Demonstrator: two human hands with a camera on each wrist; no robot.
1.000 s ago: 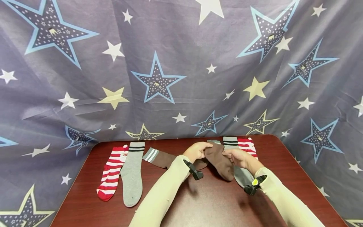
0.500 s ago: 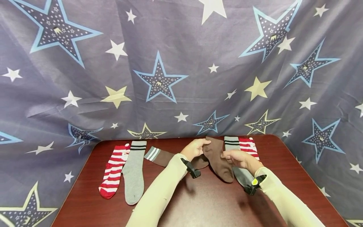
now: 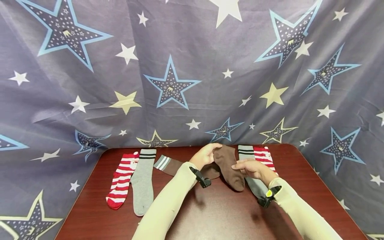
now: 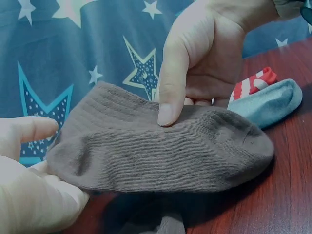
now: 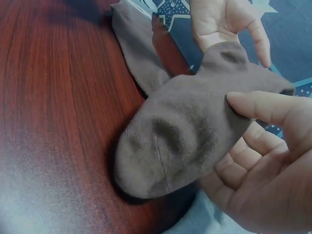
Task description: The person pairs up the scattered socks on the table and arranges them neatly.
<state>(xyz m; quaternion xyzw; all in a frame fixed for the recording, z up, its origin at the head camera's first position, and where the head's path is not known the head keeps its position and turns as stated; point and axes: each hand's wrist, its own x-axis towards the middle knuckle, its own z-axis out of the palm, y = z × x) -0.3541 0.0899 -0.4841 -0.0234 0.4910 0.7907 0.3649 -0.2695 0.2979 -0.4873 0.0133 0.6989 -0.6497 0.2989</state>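
Note:
A brown sock [image 3: 229, 166] is held up over the table between my two hands, its toe pointing down and toward me in the head view. My left hand [image 3: 205, 156] holds it at the heel end; in the left wrist view some left fingers [image 4: 63, 195] lie under and behind the fabric. My right hand [image 3: 253, 169] pinches the foot part, with its thumb [image 4: 168, 107] on top and the other fingers behind. Another brown sock [image 3: 172, 166], with a grey, white-striped cuff, lies on the table partly behind my left hand and forearm.
To the left lie a red-and-white striped sock [image 3: 121, 180] and a grey sock [image 3: 142, 183] with black bands. On the right, another grey sock [image 3: 246, 151] and striped sock [image 3: 265, 156] are partly covered by my right hand. A star-patterned cloth [image 3: 192, 83] hangs behind the table [image 3: 210, 216].
My left hand has shifted slightly left and up along with the upper end of the brown sock. The right hand keeps its pinch, and the view has turned a little left.

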